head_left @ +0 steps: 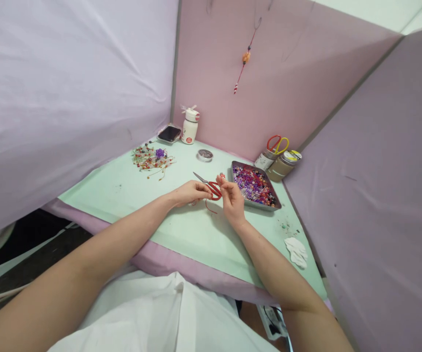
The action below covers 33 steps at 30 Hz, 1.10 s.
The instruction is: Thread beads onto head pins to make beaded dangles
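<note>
Near the middle of the table, my left hand [193, 192] is closed, thumb and fingertips pinched on a thin red cord [211, 209]. One loose end of the cord curls below these fingers. My right hand [233, 199] is raised just to the right with its fingers drawn together in a pinch. Something small and red shows at its fingertips, and I cannot make out what it is. Red-handled scissors [215, 190] lie between and behind both hands, blades toward the far left. Left fingertips overlap their handles in view; contact is unclear.
Right of my hands stands a metal tray [260, 207] of mixed beads. Behind it are two cans [281, 168], one holding scissors. A round container [205, 155], white bottle [190, 127], phone [169, 134] and beaded strands [148, 159] lie farther back. White tissue [296, 252] sits right.
</note>
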Each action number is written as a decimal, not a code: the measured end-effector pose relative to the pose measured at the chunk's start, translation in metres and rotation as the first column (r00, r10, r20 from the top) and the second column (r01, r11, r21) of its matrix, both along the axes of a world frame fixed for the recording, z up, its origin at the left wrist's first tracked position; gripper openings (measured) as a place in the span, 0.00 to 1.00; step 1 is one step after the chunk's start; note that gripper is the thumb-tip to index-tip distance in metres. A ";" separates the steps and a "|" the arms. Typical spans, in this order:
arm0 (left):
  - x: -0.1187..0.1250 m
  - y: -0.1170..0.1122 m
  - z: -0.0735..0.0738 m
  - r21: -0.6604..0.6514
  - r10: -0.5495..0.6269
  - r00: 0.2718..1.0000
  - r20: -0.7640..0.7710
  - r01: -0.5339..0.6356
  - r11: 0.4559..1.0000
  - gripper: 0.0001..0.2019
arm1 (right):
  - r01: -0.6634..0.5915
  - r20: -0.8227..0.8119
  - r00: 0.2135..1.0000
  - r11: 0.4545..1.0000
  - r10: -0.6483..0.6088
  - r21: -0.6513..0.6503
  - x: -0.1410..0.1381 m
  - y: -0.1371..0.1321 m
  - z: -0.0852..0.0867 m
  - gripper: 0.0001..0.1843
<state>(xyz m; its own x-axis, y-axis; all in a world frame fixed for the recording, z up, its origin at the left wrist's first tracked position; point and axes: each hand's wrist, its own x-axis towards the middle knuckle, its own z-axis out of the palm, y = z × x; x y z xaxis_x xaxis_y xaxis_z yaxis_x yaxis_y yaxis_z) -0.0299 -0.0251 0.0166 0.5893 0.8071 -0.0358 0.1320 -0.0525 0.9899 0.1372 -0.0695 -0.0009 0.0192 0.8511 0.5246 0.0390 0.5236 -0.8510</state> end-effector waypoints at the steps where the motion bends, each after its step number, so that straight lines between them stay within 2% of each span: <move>1: 0.000 0.000 0.001 0.008 0.012 1.000 0.005 -0.012 1.000 0.14 | 0.025 -0.011 1.000 1.000 -0.025 -0.016 0.001 0.002 -0.001 0.10; 5: 0.000 0.000 0.002 0.035 0.050 0.998 0.028 -0.051 0.998 0.14 | 0.030 -0.078 0.996 0.994 -0.038 -0.104 0.003 0.011 -0.005 0.12; 9: 0.000 0.003 0.000 0.084 0.088 0.991 0.098 -0.096 0.992 0.13 | -0.062 -0.185 0.983 0.971 0.019 -0.232 0.002 0.016 -0.010 0.14; 13: 0.001 0.005 -0.002 0.170 0.060 0.976 0.209 -0.096 0.981 0.12 | -0.163 -0.282 0.957 0.924 0.063 -0.345 0.002 0.018 -0.012 0.17; 16: 0.000 0.006 -0.003 0.137 0.037 0.981 0.190 -0.064 0.989 0.13 | -0.237 -0.348 0.932 0.892 0.098 -0.385 0.002 0.017 -0.010 0.18; 19: 0.000 0.006 -0.004 0.084 0.043 0.986 0.159 -0.057 0.995 0.14 | -0.260 -0.336 0.933 0.882 0.126 -0.392 0.002 0.016 -0.009 0.17; 22: 0.001 0.006 -0.006 0.043 0.083 0.982 0.171 -0.092 0.995 0.15 | -0.160 -0.187 0.978 0.906 0.092 -0.391 0.003 0.015 -0.010 0.16; 24: 0.001 0.007 -0.006 0.020 0.118 0.977 0.180 -0.124 0.992 0.15 | -0.017 -0.010 1.000 0.939 0.015 -0.344 0.004 0.016 -0.011 0.15; 26: 0.002 0.007 -0.006 0.002 0.133 0.975 0.178 -0.135 0.991 0.15 | 0.152 0.168 0.979 0.963 -0.115 -0.221 0.007 0.016 -0.011 0.13; 28: 0.002 0.006 -0.006 -0.009 0.134 0.976 0.170 -0.135 0.991 0.14 | 0.270 0.258 0.936 0.959 -0.241 -0.083 0.009 0.016 -0.010 0.11; 30: 0.002 0.006 -0.005 -0.014 0.134 0.979 0.154 -0.133 0.991 0.14 | 0.308 0.262 0.919 0.951 -0.294 -0.012 0.010 0.016 -0.009 0.09; 33: 0.003 0.005 -0.005 -0.020 0.129 0.983 0.128 -0.128 0.992 0.13 | 0.247 0.204 0.950 0.969 -0.238 -0.020 0.007 0.015 -0.009 0.09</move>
